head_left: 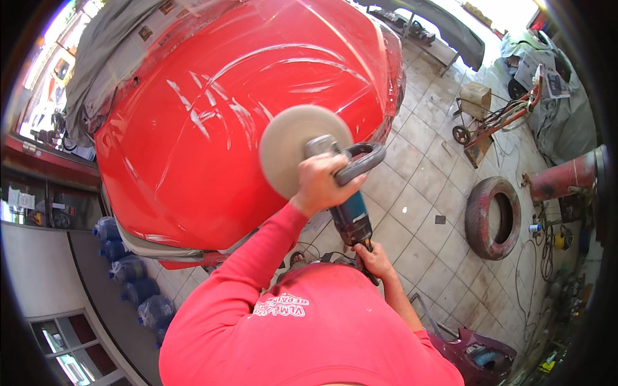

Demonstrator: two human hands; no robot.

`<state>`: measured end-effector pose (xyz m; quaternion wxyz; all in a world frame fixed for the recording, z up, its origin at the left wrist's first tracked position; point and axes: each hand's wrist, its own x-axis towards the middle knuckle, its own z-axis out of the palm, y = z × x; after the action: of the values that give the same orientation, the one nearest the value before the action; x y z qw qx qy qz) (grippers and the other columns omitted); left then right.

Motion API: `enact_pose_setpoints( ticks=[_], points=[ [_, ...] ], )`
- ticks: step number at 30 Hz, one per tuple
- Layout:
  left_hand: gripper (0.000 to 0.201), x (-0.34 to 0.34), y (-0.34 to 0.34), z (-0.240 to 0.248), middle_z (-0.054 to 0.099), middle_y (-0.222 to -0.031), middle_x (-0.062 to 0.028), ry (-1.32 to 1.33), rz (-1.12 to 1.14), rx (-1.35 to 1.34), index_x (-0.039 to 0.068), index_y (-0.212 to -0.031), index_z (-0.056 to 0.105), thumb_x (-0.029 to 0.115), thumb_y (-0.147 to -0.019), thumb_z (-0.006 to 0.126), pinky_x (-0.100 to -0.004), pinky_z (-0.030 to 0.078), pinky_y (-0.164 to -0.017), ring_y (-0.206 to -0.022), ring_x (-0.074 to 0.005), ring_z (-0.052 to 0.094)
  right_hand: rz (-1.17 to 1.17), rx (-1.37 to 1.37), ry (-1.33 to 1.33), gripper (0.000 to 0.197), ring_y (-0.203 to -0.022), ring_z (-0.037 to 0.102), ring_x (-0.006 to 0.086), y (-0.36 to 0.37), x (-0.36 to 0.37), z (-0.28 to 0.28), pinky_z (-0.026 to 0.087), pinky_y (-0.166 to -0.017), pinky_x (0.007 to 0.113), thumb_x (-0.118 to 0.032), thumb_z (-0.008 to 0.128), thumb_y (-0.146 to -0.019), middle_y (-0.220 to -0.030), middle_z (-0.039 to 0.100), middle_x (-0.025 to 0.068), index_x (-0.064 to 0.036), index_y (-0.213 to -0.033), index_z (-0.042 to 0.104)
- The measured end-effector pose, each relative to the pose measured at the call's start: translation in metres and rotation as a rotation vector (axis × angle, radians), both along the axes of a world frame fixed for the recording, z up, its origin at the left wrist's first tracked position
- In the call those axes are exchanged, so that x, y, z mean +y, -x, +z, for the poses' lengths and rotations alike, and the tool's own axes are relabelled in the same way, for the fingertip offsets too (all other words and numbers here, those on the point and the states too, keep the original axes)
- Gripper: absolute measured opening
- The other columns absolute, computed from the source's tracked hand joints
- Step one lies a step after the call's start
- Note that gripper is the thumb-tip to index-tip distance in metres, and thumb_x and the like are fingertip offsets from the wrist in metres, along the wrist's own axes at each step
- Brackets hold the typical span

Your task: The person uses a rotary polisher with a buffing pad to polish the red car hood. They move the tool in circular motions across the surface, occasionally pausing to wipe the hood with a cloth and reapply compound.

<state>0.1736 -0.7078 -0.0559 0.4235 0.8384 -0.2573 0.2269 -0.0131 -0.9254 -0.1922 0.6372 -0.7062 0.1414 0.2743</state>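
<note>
I hold a teal and black polisher [353, 215] with a wide, pale round pad [290, 145]. The pad lies over the near right part of a glossy red car panel [193, 174], and its surface looks smooth and smeared. My left hand [322, 181] is closed around the polisher's front end by its grey metal head, against the black loop handle [362, 161]. Lower down, my right hand [375, 260] is wrapped round the rear grip. White streaks of compound [238, 116] mark the panel ahead and left of the pad.
Grey sheeting [106, 71] covers the car at far left. Several blue water jugs [138, 291] line the left wall. On the tiled floor at right are a tyre [493, 219], a wheeled cart [496, 109] and loose cables [531, 276]. A purple car part [473, 354] lies behind me.
</note>
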Motion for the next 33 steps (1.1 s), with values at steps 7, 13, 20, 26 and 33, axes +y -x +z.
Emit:
enact_pose_setpoints(
  ticks=[7,13,20,26,33],
  points=[
    [0.051,-0.114,-0.121,0.014,0.077,-0.079,-0.0131,-0.158,-0.055,0.2,0.013,-0.092,0.084,0.062,-0.077,0.083,-0.0475,0.06,-0.08,-0.082,-0.0344,0.078,-0.315,0.052,-0.203,0.062,-0.051,0.058,0.0165,-0.082,-0.041,0.011,0.046,-0.049,0.034,-0.062,0.067,-0.105,-0.064,0.061,0.005,-0.001,-0.097,0.068],
    [0.056,-0.132,-0.145,0.018,0.081,-0.089,-0.0141,-0.168,-0.034,0.232,0.014,-0.1,0.087,0.064,-0.075,0.081,-0.0458,0.061,-0.087,-0.089,-0.0335,0.08,-0.253,0.073,-0.21,0.066,-0.051,0.057,0.0173,-0.098,-0.062,0.025,0.05,-0.052,0.036,-0.067,0.065,-0.104,-0.066,0.057,0.0045,-0.0007,-0.1,0.065],
    [0.043,-0.009,-0.05,0.027,0.074,-0.079,-0.0167,-0.053,0.028,0.285,0.008,-0.09,0.082,0.05,-0.08,0.084,-0.042,0.058,-0.07,-0.075,-0.0321,0.075,-0.046,0.017,-0.116,0.057,-0.054,0.058,0.0135,-0.055,0.006,0.024,0.046,-0.051,0.032,-0.058,0.075,-0.102,-0.066,0.06,0.0022,-0.0026,-0.094,0.067],
    [0.025,0.113,0.066,0.011,0.064,-0.07,-0.0122,0.173,0.139,0.153,0.005,-0.081,0.074,0.025,-0.08,0.088,-0.0423,0.052,-0.065,-0.064,-0.031,0.064,0.238,-0.111,0.098,0.055,-0.088,0.073,0.0203,-0.007,0.069,0.033,0.057,-0.082,0.04,-0.053,0.083,-0.095,-0.09,0.076,0.0113,-0.0006,-0.111,0.076],
    [0.022,0.176,0.168,0.002,0.058,-0.067,-0.006,0.17,0.356,0.041,0.005,-0.077,0.066,0.011,-0.079,0.087,-0.0404,0.043,-0.059,-0.061,-0.0256,0.053,0.596,-0.17,0.211,0.074,-0.107,0.076,0.0387,-0.002,0.105,0.032,0.057,-0.095,0.046,-0.065,0.084,-0.086,-0.112,0.08,0.0237,-0.0048,-0.128,0.076]
  ],
)
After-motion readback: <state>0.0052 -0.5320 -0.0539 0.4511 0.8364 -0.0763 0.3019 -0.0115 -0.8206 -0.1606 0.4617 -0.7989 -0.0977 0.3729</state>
